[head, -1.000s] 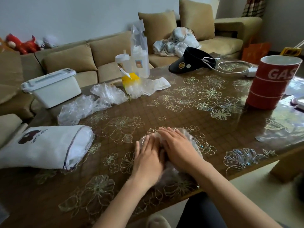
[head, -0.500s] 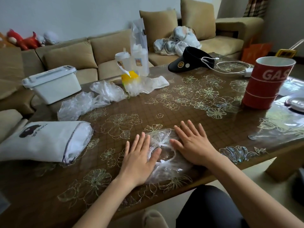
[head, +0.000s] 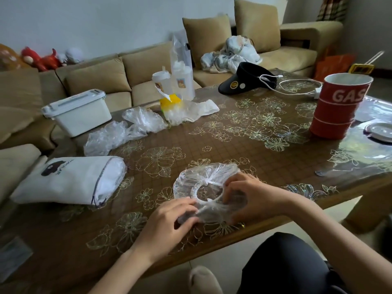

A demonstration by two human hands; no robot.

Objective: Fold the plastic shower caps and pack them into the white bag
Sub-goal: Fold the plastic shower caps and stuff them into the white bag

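Observation:
A clear plastic shower cap (head: 192,179) lies spread on the brown flowered table (head: 244,158) near its front edge, its elastic ring showing in the middle. My left hand (head: 169,225) pinches the cap's near left edge with curled fingers. My right hand (head: 252,194) grips the cap's right side, fingers bent onto the plastic. The white bag (head: 70,180) lies on its side at the left, its mouth facing the cap. Two crumpled clear caps (head: 110,137) (head: 146,119) lie further back on the table.
A white lidded box (head: 78,112) stands at the back left. Bottles in a plastic bag (head: 180,81) and a yellow item stand behind the caps. A black visor (head: 246,78), a white cable (head: 297,88), a red tub (head: 339,105) and a plate (head: 379,131) are at the right.
Both hands were pressing flat on the cap, then slid apart. Now their fingers have curled onto the cap's left and right edges, and the cap lies opened out wider.

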